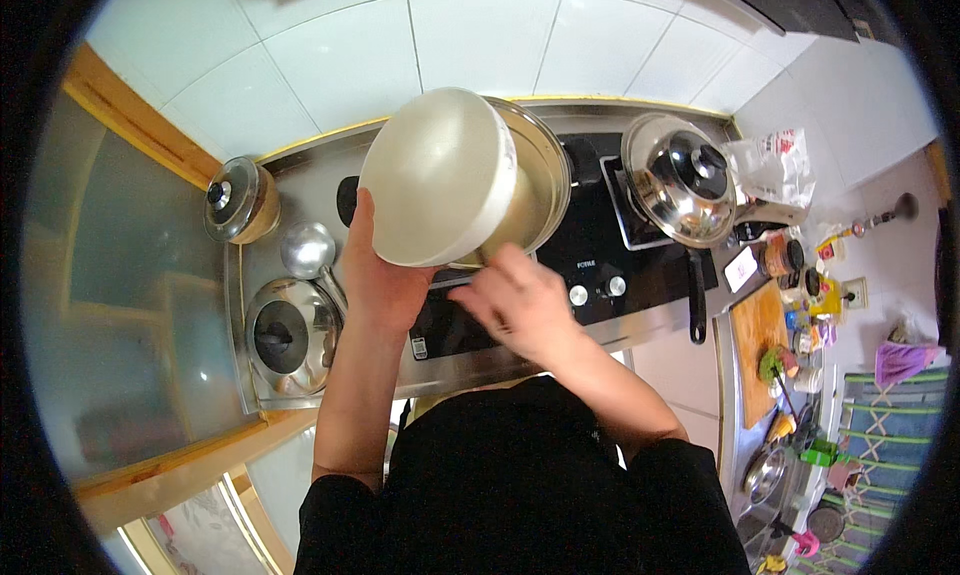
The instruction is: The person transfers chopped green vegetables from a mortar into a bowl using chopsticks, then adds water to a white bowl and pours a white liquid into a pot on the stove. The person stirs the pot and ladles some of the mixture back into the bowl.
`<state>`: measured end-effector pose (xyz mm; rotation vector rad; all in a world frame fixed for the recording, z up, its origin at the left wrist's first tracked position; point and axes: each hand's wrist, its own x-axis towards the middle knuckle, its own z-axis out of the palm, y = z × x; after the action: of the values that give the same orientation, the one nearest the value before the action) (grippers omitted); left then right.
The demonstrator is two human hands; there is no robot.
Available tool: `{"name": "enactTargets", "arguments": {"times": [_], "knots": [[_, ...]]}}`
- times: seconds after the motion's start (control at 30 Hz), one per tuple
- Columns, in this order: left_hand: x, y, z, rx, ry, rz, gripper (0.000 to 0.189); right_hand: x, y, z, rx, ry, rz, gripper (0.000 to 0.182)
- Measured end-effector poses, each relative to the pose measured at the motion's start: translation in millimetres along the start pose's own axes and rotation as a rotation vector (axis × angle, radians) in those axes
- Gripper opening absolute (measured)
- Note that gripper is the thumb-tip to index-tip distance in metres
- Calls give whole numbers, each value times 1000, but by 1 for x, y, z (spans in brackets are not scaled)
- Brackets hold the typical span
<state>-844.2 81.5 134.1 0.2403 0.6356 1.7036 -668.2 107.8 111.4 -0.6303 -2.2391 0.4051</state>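
My left hand [386, 286] grips a white bowl [439, 177] from below and at its left side. The bowl is tilted over a wide metal pot [553, 162] on the cooktop, its outside turned towards me and its opening to the right. Pale contents show inside the pot, and the bowl covers its left part. Close by the bowl's lower rim is my right hand [525, 301], blurred, with its fingers curled. Whether it holds a thin utensil cannot be made out.
A black FOTILE gas cooktop [559, 271] carries a lidded pan [675, 177] at right, its handle jutting forward. At left are a metal ladle [307, 250], a pot lid [289, 338] and a lidded jar [241, 200]. A cutting board [757, 350] and several jars stand far right.
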Motion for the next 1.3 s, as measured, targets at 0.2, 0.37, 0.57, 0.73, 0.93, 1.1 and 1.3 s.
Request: {"name": "enactTargets", "arguments": {"times": [0.2, 0.37, 0.57, 0.73, 0.93, 1.1, 1.3], "knots": [[8, 20, -1, 252, 172, 120, 57, -13, 36, -82, 163, 276, 158, 12], [26, 34, -13, 297, 91, 90, 60, 5, 25, -115, 740, 432, 40, 38], [33, 22, -8, 343, 5, 19, 69, 50, 14, -123, 901, 241, 346, 19], [42, 16, -7, 327, -17, -77, 71, 85, 24, -113, 722, 125, 477, 10], [50, 26, 5, 435, -93, -230, 70, 84, 56, -79, 736, 53, 425, 22], [68, 30, 12, 622, -146, -216, 79, 75, 51, -53, 1059, 125, 659, 37], [55, 9, 17, 91, -164, -166, 84, 72, 55, -39, 1048, 501, 606, 34]]}}
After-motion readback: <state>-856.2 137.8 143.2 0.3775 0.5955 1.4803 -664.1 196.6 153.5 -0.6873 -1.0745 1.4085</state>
